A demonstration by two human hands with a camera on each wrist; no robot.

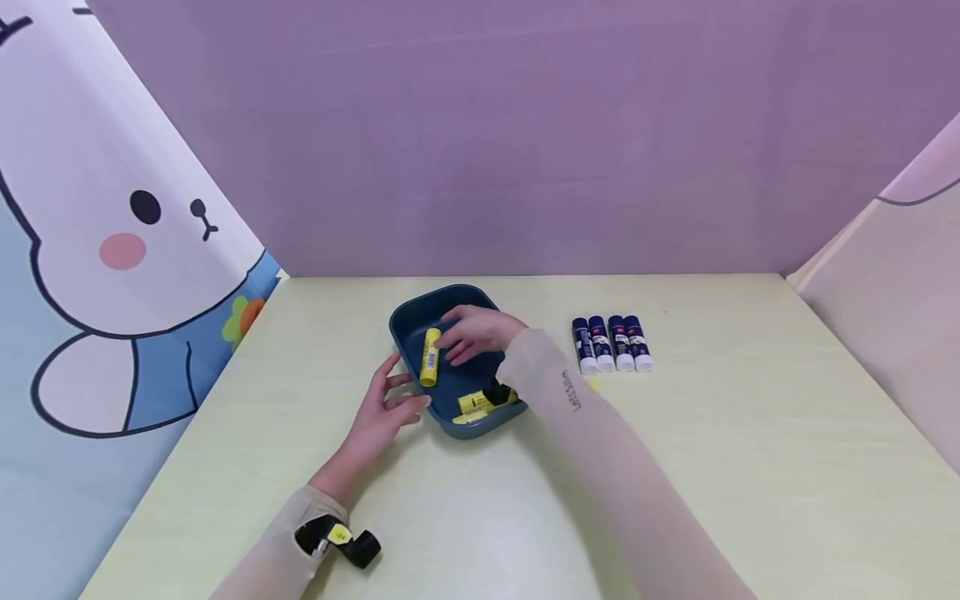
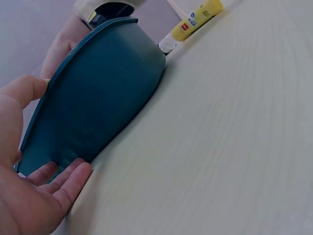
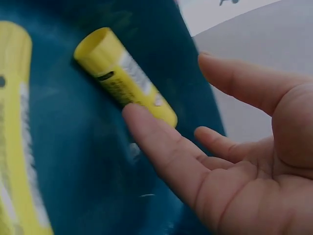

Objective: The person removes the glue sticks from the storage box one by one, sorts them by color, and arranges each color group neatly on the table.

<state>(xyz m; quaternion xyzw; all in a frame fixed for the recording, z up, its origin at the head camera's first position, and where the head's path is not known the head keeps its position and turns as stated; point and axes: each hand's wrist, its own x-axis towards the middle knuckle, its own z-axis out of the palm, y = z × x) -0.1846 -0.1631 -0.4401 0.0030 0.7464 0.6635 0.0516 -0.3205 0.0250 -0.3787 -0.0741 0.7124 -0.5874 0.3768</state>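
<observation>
A dark blue-green tray (image 1: 420, 311) stands on the table with yellow glue sticks in it. One glue stick (image 1: 430, 357) lies by its left wall, and others (image 1: 474, 402) lie at the near end, partly hidden by the right wrist. My left hand (image 1: 378, 412) touches the tray's left side from outside, thumb at the rim and fingers spread along the wall (image 2: 98, 98). Over the tray reaches my right hand (image 1: 480, 329), fingers loosely extended. In the right wrist view its index finger overlaps the yellow glue stick (image 3: 129, 81); contact is unclear, and the thumb is apart.
Several dark blue glue sticks with white ends (image 1: 611, 343) lie in a row right of the tray. Another yellow glue stick (image 2: 198, 19) lies on the table, mostly hidden behind the right sleeve in the head view. A purple wall (image 1: 525, 150) rises behind the table.
</observation>
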